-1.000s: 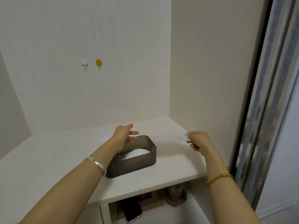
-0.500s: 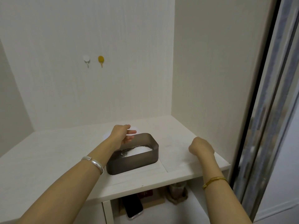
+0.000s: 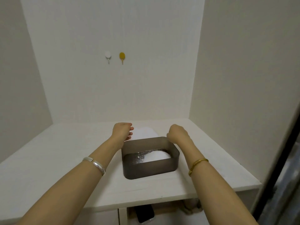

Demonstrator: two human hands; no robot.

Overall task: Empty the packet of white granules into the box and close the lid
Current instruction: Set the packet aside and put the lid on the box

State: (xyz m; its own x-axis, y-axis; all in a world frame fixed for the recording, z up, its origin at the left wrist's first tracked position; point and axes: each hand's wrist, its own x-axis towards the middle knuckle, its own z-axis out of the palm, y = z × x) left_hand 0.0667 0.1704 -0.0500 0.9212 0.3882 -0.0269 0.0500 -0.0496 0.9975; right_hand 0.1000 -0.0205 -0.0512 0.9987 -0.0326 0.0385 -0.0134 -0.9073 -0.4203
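While both forearms reach forward over the white tabletop (image 3: 48,159), the left hand (image 3: 122,131) sits at the far left corner of the dark box (image 3: 151,169), knuckles up, wrist slightly bent. Its fingers (image 3: 130,128) are curled loosely and a little apart, tips at the edge of the white lid (image 3: 144,133); cannot tell if they actually pinch it. The lid stands up behind the box's rear wall, tilted back, so the box is open.

The right hand (image 3: 177,133) is at the far right corner of the box, back of hand toward the camera, fist-like. Its fingers are folded under and hidden, so cannot tell whether they grip the lid or the box rim; the hand looks to touch the rim there.

Inside the box, a mound of white granules (image 3: 156,156) lies toward the right, with a scattered thin layer on the left part of the floor. The box sits near the middle of the tabletop, close to the front edge.

A silver bangle (image 3: 95,164) is on the left wrist, a gold coil bracelet (image 3: 197,164) on the right. Two small hooks are on the back wall, one white (image 3: 107,55), one yellow (image 3: 122,56). A dark phone (image 3: 145,214) lies on the shelf below the tabletop. No readable writing or brand anywhere.
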